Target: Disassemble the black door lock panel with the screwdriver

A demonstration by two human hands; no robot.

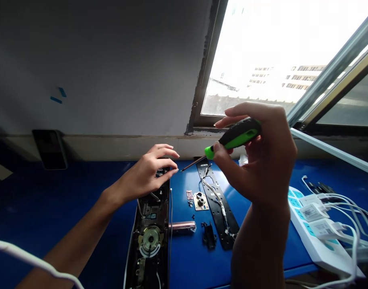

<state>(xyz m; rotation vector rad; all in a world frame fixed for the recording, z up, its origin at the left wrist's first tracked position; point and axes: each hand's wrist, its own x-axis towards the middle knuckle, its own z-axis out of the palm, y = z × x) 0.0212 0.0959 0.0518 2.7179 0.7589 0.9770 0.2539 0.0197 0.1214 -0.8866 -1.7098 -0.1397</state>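
Note:
My right hand is wrapped round a screwdriver with a black and green handle, raised over the table. Its thin shaft slants down to the left. Close to the screwdriver's tip, apart from it, is my left hand, thumb and forefinger pinched together; whatever is between them is too small to make out. Below my left hand lies a long black opened housing with a round metal mechanism and wires inside. To its right rest a long black plate with a taped cable and a small square metal plate.
Small screws, a black plastic part and a copper-coloured cylinder lie on the blue table. A white power strip with plugs and cables stands at right. A dark phone-like device leans on the wall.

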